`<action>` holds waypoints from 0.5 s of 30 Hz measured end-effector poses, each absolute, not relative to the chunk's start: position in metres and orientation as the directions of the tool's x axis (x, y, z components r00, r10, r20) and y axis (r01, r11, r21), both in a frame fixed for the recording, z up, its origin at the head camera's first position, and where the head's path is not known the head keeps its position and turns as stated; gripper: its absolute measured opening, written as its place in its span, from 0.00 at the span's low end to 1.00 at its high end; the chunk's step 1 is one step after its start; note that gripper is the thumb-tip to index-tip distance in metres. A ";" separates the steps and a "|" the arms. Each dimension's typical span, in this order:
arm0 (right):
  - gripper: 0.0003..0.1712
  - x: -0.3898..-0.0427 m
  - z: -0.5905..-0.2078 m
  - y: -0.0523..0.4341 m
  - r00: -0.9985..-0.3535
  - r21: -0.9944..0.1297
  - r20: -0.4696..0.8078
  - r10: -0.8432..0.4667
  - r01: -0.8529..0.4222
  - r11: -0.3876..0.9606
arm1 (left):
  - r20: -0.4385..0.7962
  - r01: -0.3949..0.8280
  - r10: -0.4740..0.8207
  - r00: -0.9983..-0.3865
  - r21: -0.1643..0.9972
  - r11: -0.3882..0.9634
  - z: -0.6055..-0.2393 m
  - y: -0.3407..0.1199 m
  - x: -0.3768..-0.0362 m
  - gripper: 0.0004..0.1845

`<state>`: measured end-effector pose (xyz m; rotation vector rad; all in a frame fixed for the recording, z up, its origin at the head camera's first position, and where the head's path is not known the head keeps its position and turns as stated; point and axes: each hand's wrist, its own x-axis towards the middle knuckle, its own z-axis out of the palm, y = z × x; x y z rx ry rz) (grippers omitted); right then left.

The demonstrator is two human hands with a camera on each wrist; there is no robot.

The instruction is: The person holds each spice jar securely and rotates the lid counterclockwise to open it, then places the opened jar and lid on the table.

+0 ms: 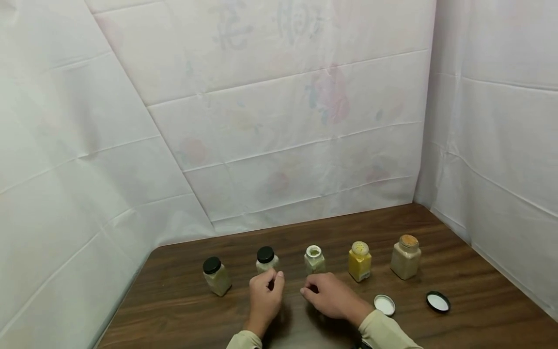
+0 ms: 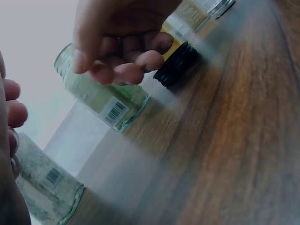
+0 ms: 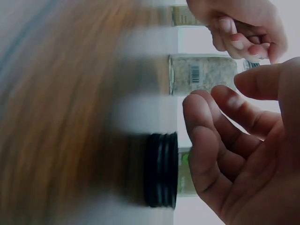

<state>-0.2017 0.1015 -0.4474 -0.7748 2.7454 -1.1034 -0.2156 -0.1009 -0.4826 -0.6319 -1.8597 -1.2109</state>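
My left hand (image 1: 265, 296) hovers in front of a jar with a black lid (image 1: 266, 256), its fingers loosely curled around nothing. To its right, my right hand (image 1: 333, 296) is likewise loosely bent and holds nothing. Just behind it stands an uncapped glass jar (image 1: 315, 262) with greenish contents. In the right wrist view a black screw lid (image 3: 161, 171) stands on its edge or lies on the table near my right fingers; its contact with the table is blurred. The head view hides this lid behind my right hand.
On the left stands another black-lidded jar (image 1: 218, 280). To the right are an open yellow-filled jar (image 1: 359, 265) and an open larger jar (image 1: 406, 261) with an orange-brown top. Two lids, one (image 1: 384, 305) and another (image 1: 438, 301), lie upturned on the wooden table (image 1: 183, 315).
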 end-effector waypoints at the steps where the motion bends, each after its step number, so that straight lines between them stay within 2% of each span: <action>1: 0.10 -0.201 -0.447 0.099 -0.865 -0.670 0.104 -0.492 -0.426 0.608 | 0.849 0.761 -0.035 -0.528 0.491 0.424 -0.483 -0.102 -0.216 0.26; 6: 0.08 -0.199 -0.446 0.091 -0.852 -0.693 0.072 -0.519 -0.417 0.588 | 0.865 0.743 -0.111 -0.489 0.480 0.467 -0.486 -0.106 -0.215 0.27; 13: 0.10 -0.196 -0.446 0.079 -0.841 -0.718 0.063 -0.537 -0.412 0.561 | 0.891 0.694 -0.253 -0.377 0.452 0.560 -0.482 -0.117 -0.218 0.25; 15: 0.10 -0.196 -0.446 0.075 -0.842 -0.715 0.063 -0.536 -0.413 0.564 | 0.884 0.675 -0.294 -0.365 0.468 0.571 -0.481 -0.120 -0.219 0.24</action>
